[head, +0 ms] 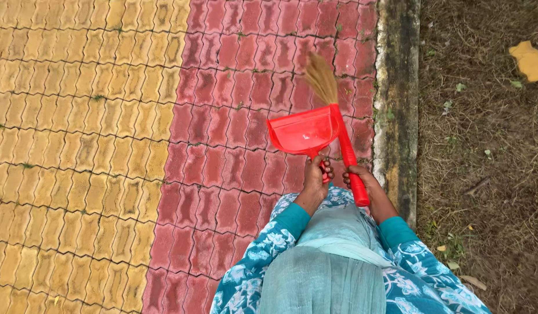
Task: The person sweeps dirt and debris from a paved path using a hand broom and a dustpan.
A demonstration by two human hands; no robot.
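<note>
My left hand grips the handle of a red plastic dustpan, held out in front of me with its open mouth facing up and a few small specks inside. My right hand is closed on the red handle of a small broom. Its straw bristles point away from me, just behind the dustpan's right edge. Both are held above red paving blocks. My teal sleeves and floral garment fill the bottom of the view.
Yellow paving blocks cover the left half. A mossy concrete kerb runs along the right of the red paving. Beyond it lies dry grass and soil with a yellow paver fragment.
</note>
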